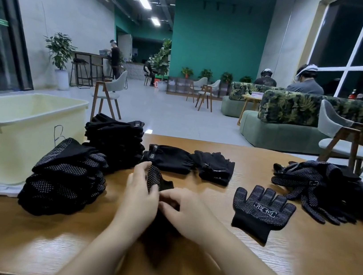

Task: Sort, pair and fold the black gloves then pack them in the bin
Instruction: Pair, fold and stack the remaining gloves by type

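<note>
Black white-dotted gloves [263, 209], pale yellow bin [27, 115], wood-grain brown table [298, 258]

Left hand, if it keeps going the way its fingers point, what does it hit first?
The left hand points up-table. Beyond the dotted black glove being folded, the first thing is probably the plain black fabric glove with a white tag. Depth between them is unclear.

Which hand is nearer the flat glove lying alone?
Right. The right hand is just left of the flat glove; the left hand is beyond it, nearer the dotted stack.
</note>
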A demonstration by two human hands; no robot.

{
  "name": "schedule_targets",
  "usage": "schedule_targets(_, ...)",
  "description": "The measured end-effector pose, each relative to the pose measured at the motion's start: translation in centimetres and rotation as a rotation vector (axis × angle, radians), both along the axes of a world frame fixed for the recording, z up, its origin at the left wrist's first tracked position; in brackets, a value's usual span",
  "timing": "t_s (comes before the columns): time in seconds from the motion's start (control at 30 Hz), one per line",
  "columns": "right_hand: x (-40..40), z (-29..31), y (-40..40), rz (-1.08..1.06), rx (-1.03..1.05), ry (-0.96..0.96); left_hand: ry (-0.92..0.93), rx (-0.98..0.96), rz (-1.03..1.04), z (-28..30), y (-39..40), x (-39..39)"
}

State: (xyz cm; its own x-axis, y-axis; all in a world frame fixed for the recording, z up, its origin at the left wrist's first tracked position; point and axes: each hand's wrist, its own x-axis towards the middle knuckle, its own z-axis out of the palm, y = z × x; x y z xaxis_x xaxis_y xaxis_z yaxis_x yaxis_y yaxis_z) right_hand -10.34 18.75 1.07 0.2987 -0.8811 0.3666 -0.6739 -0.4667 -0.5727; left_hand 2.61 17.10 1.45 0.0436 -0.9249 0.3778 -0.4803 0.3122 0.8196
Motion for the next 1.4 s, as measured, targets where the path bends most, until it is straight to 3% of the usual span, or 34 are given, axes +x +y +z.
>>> schedule_targets(0.33,-0.1,-1.7,-0.9,-0.069,0.003,0.09,-0.451,-0.03,0.242,0.2,-3.9,5.8)
schedule_targets(0.5,-0.5,-2.5,-0.9,-0.107,0.038,0.08,-0.688,-0.001,0.195,-0.9,-4.1,5.8)
schedule_targets(0.7,-0.6,-2.5,-0.8,-0.129,-0.007,0.117,-1.001,0.318,-0.023,-1.1,-3.5,5.0)
schedule_targets(1.2,-0.5,-2.0,-0.3,-0.142,0.015,0.138,-0.879,0.188,0.052,-1.3,-4.6,3.7)
schedule_targets(1.4,-0.6,-2.0,-0.3,-0.152,0.005,0.136,-0.947,0.241,0.041,-1.5,-4.5,3.3)
